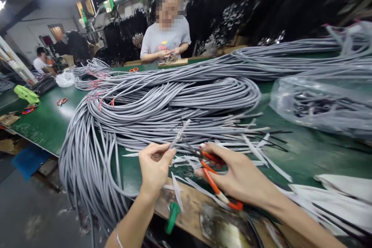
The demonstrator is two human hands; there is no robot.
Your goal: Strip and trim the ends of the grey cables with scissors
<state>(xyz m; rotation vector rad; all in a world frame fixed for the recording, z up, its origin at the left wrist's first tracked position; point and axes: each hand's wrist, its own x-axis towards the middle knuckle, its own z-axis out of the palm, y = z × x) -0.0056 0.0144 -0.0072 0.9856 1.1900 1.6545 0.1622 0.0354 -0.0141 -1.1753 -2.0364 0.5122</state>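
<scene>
Between its thumb and fingers, my left hand (154, 168) pinches the end of a grey cable (180, 134), whose tip shows a pale, frayed inner layer and points up to the right. My right hand (235, 172) is wrapped around orange-handled scissors (211, 180). Their dark blades point left, close to the cable just above my left fingertips; whether they touch it I cannot tell. Behind both hands lies a large bundle of grey cables (174, 99), with many ends toward the right. White strips (258, 155) are scattered beside these ends.
A clear plastic bag (322, 100) with dark parts sits at right on the green table (308, 151). A green clamp-like piece (173, 217) is at the wooden front edge. More orange scissors (61, 102) lie at left. Across the table, a person (166, 38) works with both hands.
</scene>
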